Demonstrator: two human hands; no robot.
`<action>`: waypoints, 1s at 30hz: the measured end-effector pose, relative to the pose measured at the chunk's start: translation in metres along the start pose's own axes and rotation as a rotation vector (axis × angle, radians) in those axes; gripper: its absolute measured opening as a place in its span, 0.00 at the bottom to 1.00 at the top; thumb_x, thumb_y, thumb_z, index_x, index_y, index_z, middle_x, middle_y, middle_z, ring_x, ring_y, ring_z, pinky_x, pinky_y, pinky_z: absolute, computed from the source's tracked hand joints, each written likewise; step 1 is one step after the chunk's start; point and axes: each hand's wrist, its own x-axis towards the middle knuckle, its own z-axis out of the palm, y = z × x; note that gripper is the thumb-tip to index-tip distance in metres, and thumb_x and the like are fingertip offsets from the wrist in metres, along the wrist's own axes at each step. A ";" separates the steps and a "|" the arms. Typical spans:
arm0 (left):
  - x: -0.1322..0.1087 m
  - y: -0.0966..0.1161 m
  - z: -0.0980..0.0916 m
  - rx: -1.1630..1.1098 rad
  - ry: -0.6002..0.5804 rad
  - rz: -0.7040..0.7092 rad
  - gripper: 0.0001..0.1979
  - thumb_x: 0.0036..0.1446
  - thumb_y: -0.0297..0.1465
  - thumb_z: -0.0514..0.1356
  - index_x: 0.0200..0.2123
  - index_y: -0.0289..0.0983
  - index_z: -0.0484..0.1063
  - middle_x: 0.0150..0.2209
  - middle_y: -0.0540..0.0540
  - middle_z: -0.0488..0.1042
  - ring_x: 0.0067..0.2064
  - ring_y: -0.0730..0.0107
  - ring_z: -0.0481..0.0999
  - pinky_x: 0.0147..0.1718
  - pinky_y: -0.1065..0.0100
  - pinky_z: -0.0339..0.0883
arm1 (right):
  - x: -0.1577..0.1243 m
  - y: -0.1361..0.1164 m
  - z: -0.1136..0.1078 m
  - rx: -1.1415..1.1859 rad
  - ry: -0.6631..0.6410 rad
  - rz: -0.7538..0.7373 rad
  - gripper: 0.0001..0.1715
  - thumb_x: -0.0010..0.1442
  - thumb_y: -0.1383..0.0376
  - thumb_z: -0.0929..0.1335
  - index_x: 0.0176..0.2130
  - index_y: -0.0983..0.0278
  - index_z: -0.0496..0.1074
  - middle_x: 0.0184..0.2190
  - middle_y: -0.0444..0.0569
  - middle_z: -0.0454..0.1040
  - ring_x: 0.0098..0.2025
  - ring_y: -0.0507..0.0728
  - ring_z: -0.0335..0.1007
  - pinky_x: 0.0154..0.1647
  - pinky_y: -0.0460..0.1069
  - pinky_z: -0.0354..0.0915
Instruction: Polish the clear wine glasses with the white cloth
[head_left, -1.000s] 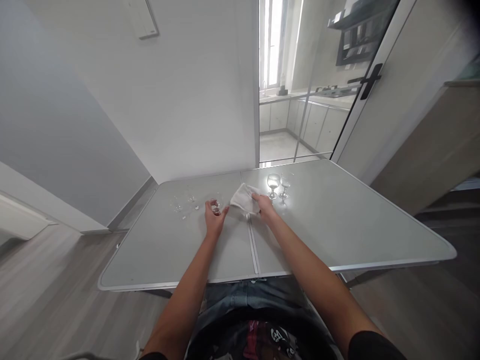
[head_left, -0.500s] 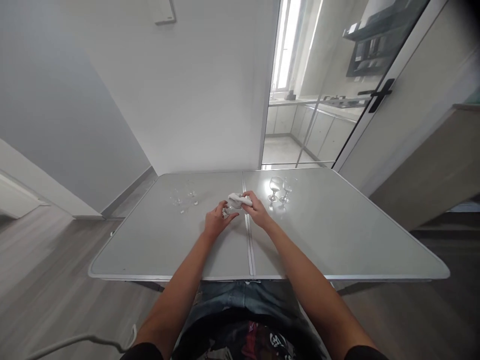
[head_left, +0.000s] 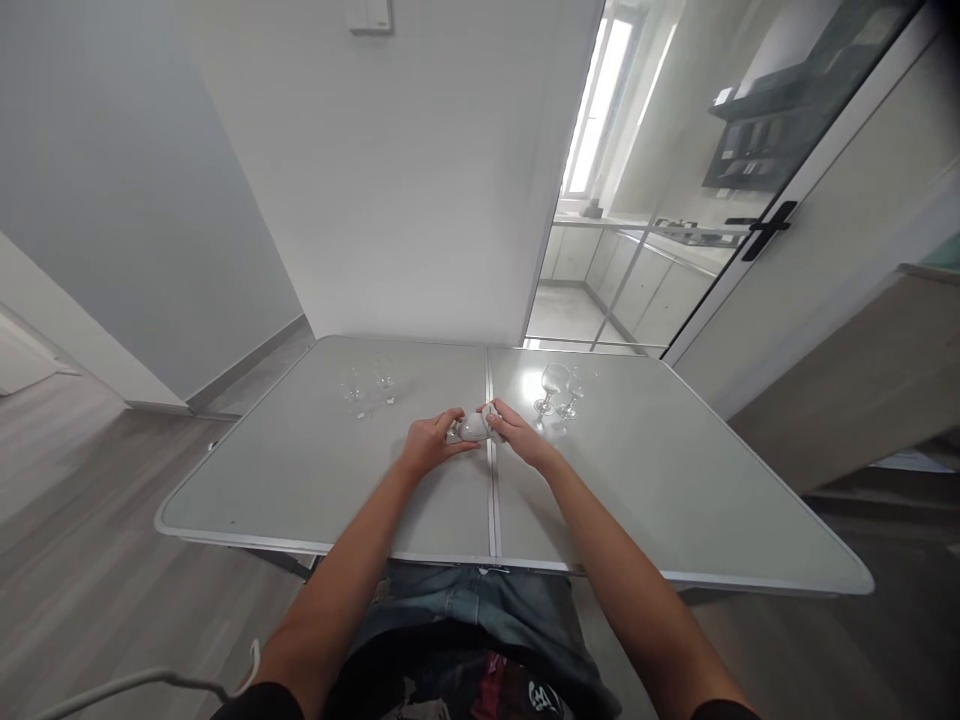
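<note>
Over the middle of the table, my left hand (head_left: 433, 441) is closed around the foot end of a stemmed glass (head_left: 470, 428), which lies tilted on its side with its bowl toward the right. My right hand (head_left: 517, 432) grips a white cloth (head_left: 491, 412) at the bowl's mouth. White shows through the clear bowl, so part of the cloth seems to be inside it. Two stemmed glasses stand close together at the right, a nearer one (head_left: 553, 385) and another (head_left: 574, 395) beside it. On the left stand two more clear glasses (head_left: 354, 390), faint against the tabletop.
The pale table (head_left: 637, 480) has a metal edge and a centre seam (head_left: 492, 500). A white wall (head_left: 405, 220) rises behind it. Back right is a glass door with a black handle (head_left: 766, 228). A white cable (head_left: 142, 680) hangs at lower left.
The cloth has gone from a bunch above the glass to its mouth, with white now showing in the bowl. The glass now lies more sideways. The camera view has shifted slightly.
</note>
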 end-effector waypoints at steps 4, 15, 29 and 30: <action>0.001 0.005 0.000 0.089 -0.022 0.066 0.30 0.52 0.56 0.65 0.47 0.38 0.73 0.27 0.48 0.77 0.28 0.67 0.78 0.27 0.70 0.58 | -0.007 0.014 -0.009 0.014 -0.052 -0.103 0.18 0.62 0.50 0.69 0.44 0.59 0.67 0.30 0.42 0.63 0.32 0.53 0.56 0.34 0.47 0.56; 0.001 -0.004 -0.002 0.203 -0.115 0.197 0.30 0.59 0.52 0.61 0.54 0.35 0.73 0.34 0.42 0.82 0.31 0.65 0.80 0.28 0.69 0.62 | -0.008 0.018 0.016 0.590 0.178 0.093 0.16 0.52 0.57 0.73 0.31 0.60 0.64 0.28 0.42 0.61 0.31 0.53 0.56 0.33 0.49 0.56; 0.000 -0.019 -0.004 -0.115 -0.223 0.016 0.18 0.58 0.44 0.66 0.47 0.39 0.81 0.27 0.50 0.78 0.27 0.71 0.72 0.31 0.69 0.63 | -0.009 0.019 0.001 0.151 0.080 -0.127 0.13 0.60 0.55 0.66 0.37 0.59 0.59 0.27 0.39 0.56 0.29 0.53 0.51 0.32 0.48 0.52; -0.003 -0.022 -0.003 -0.214 -0.290 -0.012 0.19 0.58 0.44 0.66 0.46 0.38 0.82 0.25 0.50 0.76 0.26 0.73 0.71 0.29 0.70 0.62 | -0.011 0.018 -0.002 0.001 0.003 -0.197 0.12 0.61 0.56 0.66 0.38 0.59 0.59 0.27 0.40 0.57 0.30 0.53 0.52 0.33 0.49 0.53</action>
